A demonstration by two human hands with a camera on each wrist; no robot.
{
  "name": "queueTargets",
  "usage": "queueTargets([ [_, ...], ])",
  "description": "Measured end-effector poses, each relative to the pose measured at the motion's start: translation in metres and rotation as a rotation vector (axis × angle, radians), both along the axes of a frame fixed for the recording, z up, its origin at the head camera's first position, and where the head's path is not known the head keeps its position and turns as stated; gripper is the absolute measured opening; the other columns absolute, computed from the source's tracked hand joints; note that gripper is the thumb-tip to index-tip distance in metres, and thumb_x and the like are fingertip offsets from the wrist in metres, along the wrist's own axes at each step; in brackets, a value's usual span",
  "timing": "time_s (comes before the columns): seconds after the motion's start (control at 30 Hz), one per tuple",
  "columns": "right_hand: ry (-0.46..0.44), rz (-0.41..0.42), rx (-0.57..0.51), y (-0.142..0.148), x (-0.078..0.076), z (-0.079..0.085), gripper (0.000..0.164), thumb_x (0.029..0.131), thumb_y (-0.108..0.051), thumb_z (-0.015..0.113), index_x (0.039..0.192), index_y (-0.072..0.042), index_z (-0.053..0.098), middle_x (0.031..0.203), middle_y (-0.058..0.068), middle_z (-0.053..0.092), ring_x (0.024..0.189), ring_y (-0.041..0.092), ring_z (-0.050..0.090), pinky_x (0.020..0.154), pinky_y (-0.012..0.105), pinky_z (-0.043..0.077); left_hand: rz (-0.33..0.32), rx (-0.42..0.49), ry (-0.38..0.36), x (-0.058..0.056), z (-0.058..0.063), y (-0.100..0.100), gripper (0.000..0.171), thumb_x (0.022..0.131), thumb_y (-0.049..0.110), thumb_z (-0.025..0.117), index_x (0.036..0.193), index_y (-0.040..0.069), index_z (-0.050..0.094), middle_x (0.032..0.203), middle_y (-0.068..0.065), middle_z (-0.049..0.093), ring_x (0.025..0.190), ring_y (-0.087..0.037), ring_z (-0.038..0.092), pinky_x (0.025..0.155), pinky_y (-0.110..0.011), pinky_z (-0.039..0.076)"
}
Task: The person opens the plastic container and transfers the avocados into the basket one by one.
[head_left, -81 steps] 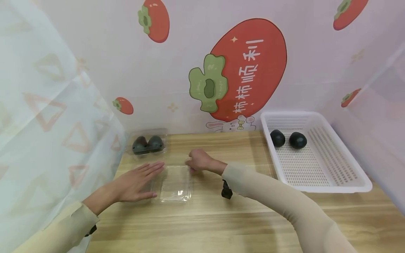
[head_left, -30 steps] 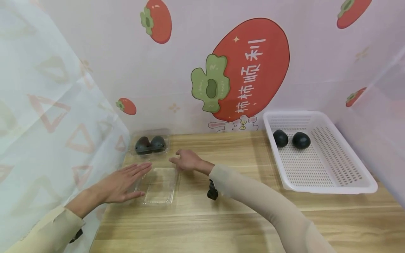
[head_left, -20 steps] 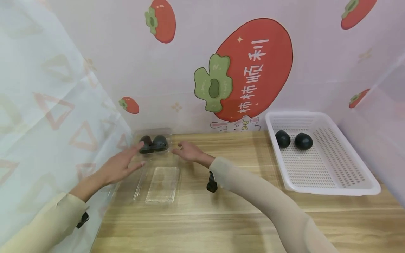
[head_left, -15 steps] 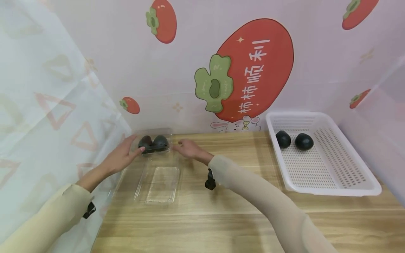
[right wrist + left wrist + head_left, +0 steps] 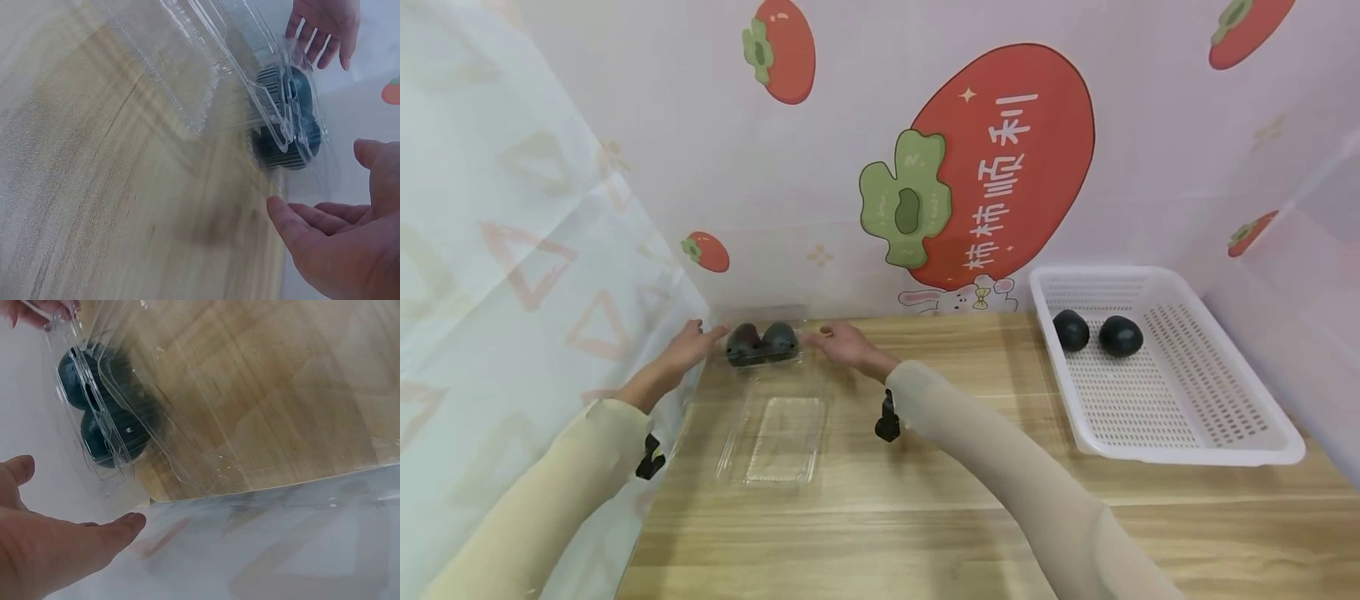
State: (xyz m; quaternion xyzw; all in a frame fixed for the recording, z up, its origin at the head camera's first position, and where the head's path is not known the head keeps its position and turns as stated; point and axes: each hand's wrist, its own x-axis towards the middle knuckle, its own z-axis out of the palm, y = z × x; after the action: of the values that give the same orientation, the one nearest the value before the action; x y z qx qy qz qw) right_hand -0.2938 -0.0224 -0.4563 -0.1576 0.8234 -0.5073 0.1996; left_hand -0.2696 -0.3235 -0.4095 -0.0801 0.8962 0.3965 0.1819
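Two dark green avocados (image 5: 762, 343) sit in a clear plastic clamshell box (image 5: 767, 360) at the table's back left. A second clear plastic box (image 5: 784, 440) lies in front of it, bare inside. My left hand (image 5: 688, 343) is at the left end of the avocado box; in the left wrist view its thumb and fingers (image 5: 119, 534) are spread and apart from the plastic. At the right end is my right hand (image 5: 846, 343), its fingers (image 5: 284, 219) loosely extended in the right wrist view, holding nothing. Whether the avocado box's lid is fastened I cannot tell.
A white perforated basket (image 5: 1187, 450) stands at the right with two more dark avocados (image 5: 1097, 333) in its far left part. A printed cloth wall (image 5: 820, 167) rises behind the wooden table (image 5: 880, 533), and another cloth (image 5: 550, 333) borders the left side.
The front box has slid left. My left hand has left it and moved back to the avocado box's left end; my right hand has shifted left and back to the right end.
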Motion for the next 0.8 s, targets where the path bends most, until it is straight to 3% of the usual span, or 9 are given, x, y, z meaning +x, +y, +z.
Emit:
queueTargets([
  [0.2, -0.017, -0.018, -0.030, -0.006, -0.004, -0.004, 0.068, 0.109, -0.042, 0.057, 0.154, 0.008, 0.046, 0.158, 0.024, 0.051, 0.128, 0.037, 0.064, 0.114, 0.049, 0.047, 0.056, 0.171, -0.050, -0.009, -0.003, -0.006, 0.094, 0.113, 0.046, 0.039, 0.159, -0.006, -0.025, 0.167, -0.026, -0.033, 0.158, -0.049, -0.015, 0.127, -0.064, 0.006],
  [0.37, -0.018, -0.039, -0.044, -0.014, -0.002, -0.003, 0.064, 0.110, -0.040, 0.056, 0.155, 0.006, 0.047, 0.153, 0.025, 0.054, 0.123, 0.036, 0.066, 0.116, 0.048, 0.046, 0.081, 0.290, -0.069, -0.014, -0.005, -0.005, 0.093, 0.114, 0.038, 0.040, 0.157, -0.006, -0.030, 0.167, -0.026, -0.033, 0.158, -0.046, -0.017, 0.129, -0.059, 0.005],
  [0.5, -0.012, -0.060, -0.042, -0.019, 0.000, -0.001, 0.062, 0.110, -0.037, 0.056, 0.154, 0.006, 0.048, 0.157, 0.024, 0.052, 0.124, 0.036, 0.066, 0.115, 0.048, 0.047, 0.123, 0.361, -0.104, -0.016, -0.009, -0.004, 0.095, 0.114, 0.036, 0.040, 0.154, 0.001, -0.039, 0.171, -0.024, -0.024, 0.160, -0.043, -0.010, 0.130, -0.055, 0.008],
  [0.6, -0.005, -0.070, -0.021, -0.022, 0.000, -0.001, 0.061, 0.111, -0.037, 0.056, 0.154, 0.006, 0.048, 0.158, 0.022, 0.050, 0.134, 0.036, 0.060, 0.116, 0.047, 0.046, 0.162, 0.369, -0.119, -0.017, -0.012, -0.004, 0.100, 0.114, 0.036, 0.041, 0.150, 0.006, -0.047, 0.174, -0.023, -0.017, 0.162, -0.039, -0.002, 0.130, -0.051, 0.014],
  [0.7, -0.003, -0.067, -0.003, -0.024, -0.001, -0.002, 0.061, 0.111, -0.038, 0.054, 0.155, 0.004, 0.048, 0.160, 0.022, 0.049, 0.144, 0.036, 0.052, 0.118, 0.047, 0.043, 0.159, 0.365, -0.119, -0.018, -0.014, -0.003, 0.099, 0.114, 0.033, 0.040, 0.148, 0.004, -0.048, 0.174, -0.024, -0.013, 0.161, -0.033, 0.008, 0.129, -0.050, 0.019],
  [0.77, -0.005, -0.068, 0.005, -0.025, -0.002, -0.003, 0.061, 0.112, -0.039, 0.054, 0.156, 0.003, 0.047, 0.161, 0.021, 0.048, 0.147, 0.036, 0.049, 0.119, 0.047, 0.042, 0.158, 0.360, -0.092, -0.019, -0.016, -0.001, 0.083, 0.114, 0.029, 0.042, 0.162, -0.010, -0.012, 0.163, -0.033, 0.027, 0.146, -0.032, 0.040, 0.120, -0.045, 0.037],
  [0.8, -0.011, -0.069, 0.006, -0.026, -0.003, -0.003, 0.062, 0.112, -0.039, 0.053, 0.156, 0.003, 0.047, 0.162, 0.020, 0.047, 0.147, 0.036, 0.048, 0.119, 0.047, 0.042, 0.146, 0.354, -0.081, -0.020, -0.017, -0.001, 0.077, 0.114, 0.027, 0.042, 0.160, -0.013, -0.006, 0.145, -0.031, 0.047, 0.130, -0.027, 0.053, 0.111, -0.041, 0.044],
])
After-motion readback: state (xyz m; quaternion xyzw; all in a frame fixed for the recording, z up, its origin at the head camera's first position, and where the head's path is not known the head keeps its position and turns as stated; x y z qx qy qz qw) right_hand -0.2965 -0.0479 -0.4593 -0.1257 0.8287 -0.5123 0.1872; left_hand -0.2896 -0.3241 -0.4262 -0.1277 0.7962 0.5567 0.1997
